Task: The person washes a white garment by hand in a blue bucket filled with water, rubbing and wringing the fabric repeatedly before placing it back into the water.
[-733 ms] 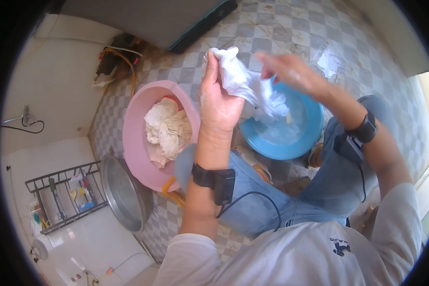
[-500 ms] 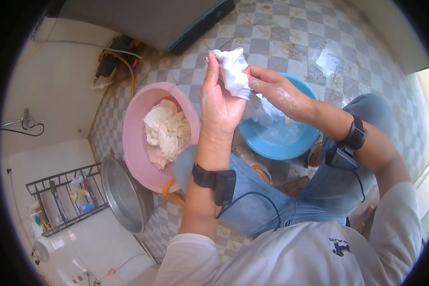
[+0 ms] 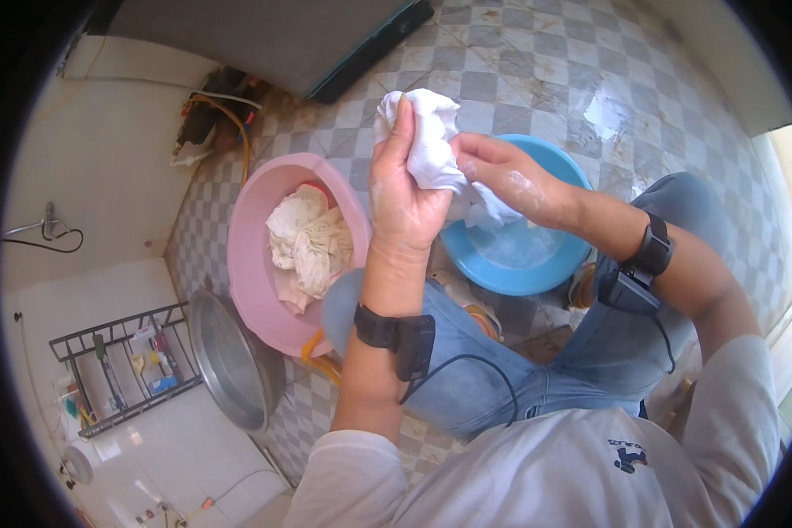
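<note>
The left hand is raised with its palm turned up toward the wearer and holds a bunched white cloth. Its thumb is clamped over the cloth's near face; the other fingers are largely hidden behind, so their closure cannot be fully verified. The right hand is at the cloth's right edge, its thumb and forefinger brought together and apparently pinching a fold there. The exact contact is partly covered by the hand itself.

The cloth fills the gap between the hands. Its loose lower part falls beneath the right hand, over a blue basin; whether it touches the cloudy liquid inside cannot be determined. White lather is noted on the back of the right hand.

In this inspector's judgement, the left hand serves as support, bunching the cloth so that an edge is presented to the right hand. The basin, below and to the right of the grip, is probably so placed to catch drips.

To the left of and below the grip stands a pink tub containing a heap of cream cloth, within reach yet clear of both hands. Farther left, a metal basin leans on edge, presumably to save floor space.
</note>
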The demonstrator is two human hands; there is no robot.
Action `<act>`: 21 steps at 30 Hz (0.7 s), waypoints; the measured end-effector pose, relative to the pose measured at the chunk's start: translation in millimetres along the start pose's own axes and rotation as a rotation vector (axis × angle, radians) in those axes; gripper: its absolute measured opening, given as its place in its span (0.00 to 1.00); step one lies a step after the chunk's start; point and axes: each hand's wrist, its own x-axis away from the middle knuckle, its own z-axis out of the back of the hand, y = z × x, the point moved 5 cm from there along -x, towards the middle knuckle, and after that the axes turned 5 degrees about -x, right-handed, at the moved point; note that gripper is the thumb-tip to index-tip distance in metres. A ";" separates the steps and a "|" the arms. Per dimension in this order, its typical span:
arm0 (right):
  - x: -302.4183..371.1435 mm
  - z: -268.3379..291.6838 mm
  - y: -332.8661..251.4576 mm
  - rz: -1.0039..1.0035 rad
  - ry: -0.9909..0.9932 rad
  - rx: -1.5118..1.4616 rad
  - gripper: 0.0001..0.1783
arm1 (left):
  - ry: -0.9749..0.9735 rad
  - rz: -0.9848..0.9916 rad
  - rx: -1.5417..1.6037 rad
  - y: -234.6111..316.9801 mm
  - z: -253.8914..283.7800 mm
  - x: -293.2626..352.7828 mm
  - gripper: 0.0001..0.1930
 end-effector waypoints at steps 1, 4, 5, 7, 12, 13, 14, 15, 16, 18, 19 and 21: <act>-4.3 5.7 1.1 0.041 0.032 -0.004 0.18 | 0.000 -0.001 0.001 1.6 1.9 -0.5 0.08; -11.7 31.9 -8.4 0.182 0.198 -0.036 0.15 | -0.016 -0.041 -0.106 8.7 8.6 -4.2 0.10; -11.9 42.5 -15.4 0.282 0.333 -0.065 0.14 | 0.025 -0.192 -0.264 16.9 10.7 -3.9 0.09; -12.8 47.1 -22.0 0.302 0.378 -0.161 0.12 | 0.070 -0.349 -0.423 23.6 17.2 -5.2 0.08; -6.3 34.2 -33.6 0.370 0.291 -0.326 0.11 | 0.384 -0.623 -0.730 20.7 22.6 2.5 0.08; -6.2 34.4 -33.4 0.375 0.256 -0.354 0.12 | 0.418 -0.668 -0.806 19.2 19.3 4.1 0.08; -5.9 34.6 -33.3 0.376 0.257 -0.350 0.12 | 0.467 -0.687 -0.834 15.9 18.0 3.2 0.09; -5.4 35.2 -33.4 0.376 0.264 -0.337 0.12 | 0.464 -0.687 -0.829 10.4 17.6 1.8 0.09; -6.8 32.3 -34.5 0.374 0.264 -0.330 0.12 | 0.487 -0.643 -0.766 6.3 21.5 1.0 0.09; -3.2 20.3 -36.4 0.361 0.277 -0.155 0.11 | 0.537 -0.515 -0.647 -5.0 28.8 -3.7 0.15; -1.1 6.5 -37.2 0.346 0.285 0.017 0.11 | 0.545 -0.522 -0.647 -7.2 52.1 -8.3 0.15; 2.0 -42.1 -27.9 0.690 0.217 0.456 0.12 | -0.037 -0.162 -0.325 -38.1 99.0 -31.8 0.21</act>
